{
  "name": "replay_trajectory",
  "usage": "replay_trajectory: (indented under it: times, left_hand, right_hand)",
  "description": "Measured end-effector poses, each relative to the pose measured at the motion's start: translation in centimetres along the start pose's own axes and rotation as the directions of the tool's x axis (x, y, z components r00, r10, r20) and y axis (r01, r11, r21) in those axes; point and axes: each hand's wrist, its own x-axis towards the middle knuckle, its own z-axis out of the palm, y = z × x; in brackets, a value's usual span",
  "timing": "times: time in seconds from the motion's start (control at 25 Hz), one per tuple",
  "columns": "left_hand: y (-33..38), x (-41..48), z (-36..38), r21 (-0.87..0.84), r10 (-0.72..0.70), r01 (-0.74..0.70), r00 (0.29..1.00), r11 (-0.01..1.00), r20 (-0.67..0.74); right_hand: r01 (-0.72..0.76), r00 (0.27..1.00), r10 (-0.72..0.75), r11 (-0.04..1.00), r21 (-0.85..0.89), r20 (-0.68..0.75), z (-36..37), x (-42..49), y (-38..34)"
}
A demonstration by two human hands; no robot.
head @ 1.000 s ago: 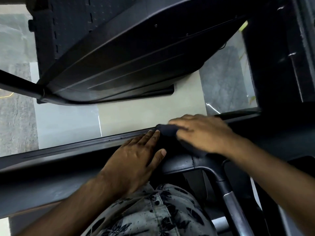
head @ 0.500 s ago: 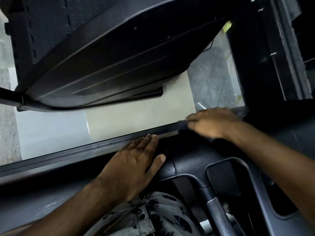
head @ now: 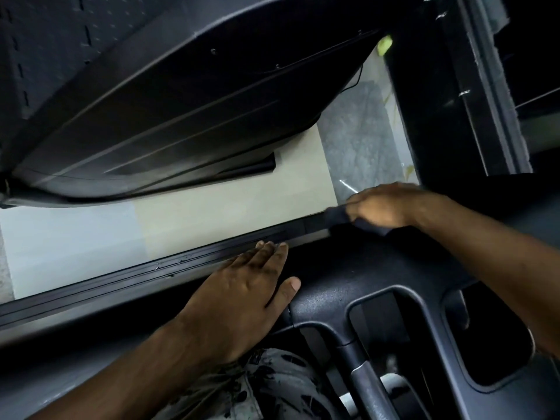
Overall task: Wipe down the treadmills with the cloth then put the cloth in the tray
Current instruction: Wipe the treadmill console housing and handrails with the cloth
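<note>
Head view. Pressed a dark cloth [head: 335, 215] against the far rail [head: 212, 256] of the treadmill console, right hand [head: 385, 204] curled over it and gripping. Laid the left hand [head: 242, 292] flat on the console just short of that rail, fingers straight and together, thumb out, holding nothing. Held the two hands well apart.

Judged as mid-wipe along the rail, with the tray step not yet reached. Called for steady downward pressure and one long pass along the grooves rather than short dabs. Needed the cloth kept bunched under the palm so no loose corner snagged on the rail's lip. Benefited from the left hand as a brace against the lean forward. Warranted a pass over the textured console and the handlebar [head: 363, 374] too.

Looked small, soft and nearly black, hard to tell from the black plastic beneath. Showed only at the fingertips and under the heel of the hand. Blurred there, so possibly folded, though not surely. Lay above the pale floor [head: 212, 213], near the neighbouring machine [head: 181, 101].
</note>
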Motion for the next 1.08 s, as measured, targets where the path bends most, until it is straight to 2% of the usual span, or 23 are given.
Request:
replay_trajectory:
  times: [0.04,0.08,0.16,0.2,0.36,0.44,0.48,0.52,0.56,0.64,0.68,0.76,0.8,0.84,0.92,0.96,1.0,1.08]
  left_hand:
    - [0.1,0.2,0.0,-0.012,0.005,-0.005,1.000,1.000,0.003]
    - [0.2,0.3,-0.1,-0.024,0.007,-0.007,1.000,1.000,0.003]
    - [0.2,0.9,0.2,-0.036,0.009,-0.008,1.000,0.999,0.008]
    - [0.2,1.3,0.4,-0.037,0.008,-0.007,1.000,0.999,0.010]
    - [0.9,2.6,0.5,-0.052,0.011,-0.008,0.999,0.999,0.053]
    - [1.3,3.1,0.5,-0.049,0.038,-0.035,0.998,0.998,0.050]
    - [1.5,3.5,0.6,-0.043,0.041,-0.039,0.998,0.998,0.049]
    - [1.6,3.9,0.6,-0.036,0.042,-0.041,0.998,0.999,0.049]
    - [1.7,4.4,0.6,-0.035,0.042,-0.041,0.997,0.999,0.057]
    - [2.1,5.2,0.6,-0.061,0.036,-0.030,0.994,0.998,0.099]
    - [2.2,5.6,0.6,-0.085,0.034,-0.025,0.993,0.996,0.109]
    - [2.4,6.4,0.6,-0.094,0.037,-0.028,0.994,0.995,0.102]
    - [2.5,6.8,0.8,-0.084,0.041,-0.033,0.995,0.996,0.094]
    - [2.5,7.1,0.9,-0.077,0.042,-0.035,0.995,0.996,0.090]
    - [2.7,7.5,1.1,-0.083,0.049,-0.041,0.994,0.996,0.094]
    - [2.9,7.7,1.1,-0.089,0.056,-0.047,0.994,0.995,0.098]
    - [3.1,7.8,1.1,-0.091,0.062,-0.053,0.993,0.994,0.103]
    - [3.4,8.1,1.2,-0.079,0.072,-0.064,0.993,0.995,0.096]
  right_hand:
    - [-0.054,0.998,0.054,0.998,-0.010,-0.022,-0.4,0.2,0.7]
    - [-0.010,1.000,0.010,1.000,-0.020,-0.011,-0.1,0.0,0.6]
    - [0.194,0.981,-0.195,0.980,-0.040,-0.015,1.5,-0.4,-0.9]
    - [0.205,0.979,-0.205,0.979,-0.008,0.001,1.7,-0.3,-0.9]
    - [-0.052,0.998,0.053,0.997,0.052,-0.020,-0.7,0.4,2.4]
    - [0.106,0.994,-0.107,0.994,-0.037,-0.008,0.5,-0.2,1.3]
    - [0.189,0.980,-0.192,0.981,-0.053,-0.058,1.4,-0.3,0.9]
    - [0.181,0.982,-0.183,0.982,-0.047,-0.043,1.4,-0.3,1.2]
    - [0.123,0.992,-0.123,0.992,-0.012,-0.034,0.7,0.0,2.1]
    - [-0.097,0.994,0.098,0.995,0.017,-0.056,-0.9,0.3,4.2]
    - [-0.115,0.991,0.115,0.993,0.003,-0.062,-0.8,0.3,4.5]
    - [0.095,0.994,-0.097,0.994,-0.055,-0.042,0.6,-0.2,3.3]
    - [0.173,0.982,-0.175,0.984,-0.032,-0.078,1.2,-0.3,2.8]
    - [0.167,0.985,-0.167,0.986,-0.001,-0.054,1.2,-0.1,3.4]
    - [-0.036,0.999,0.037,0.999,0.035,-0.027,-0.4,0.6,5.4]
    - [-0.126,0.989,0.127,0.992,0.014,-0.070,-1.2,0.7,6.3]
    - [-0.147,0.987,0.146,0.989,-0.014,-0.062,-1.2,0.5,6.5]
    - [0.047,0.998,-0.050,0.997,-0.067,-0.038,0.2,-0.1,5.2]
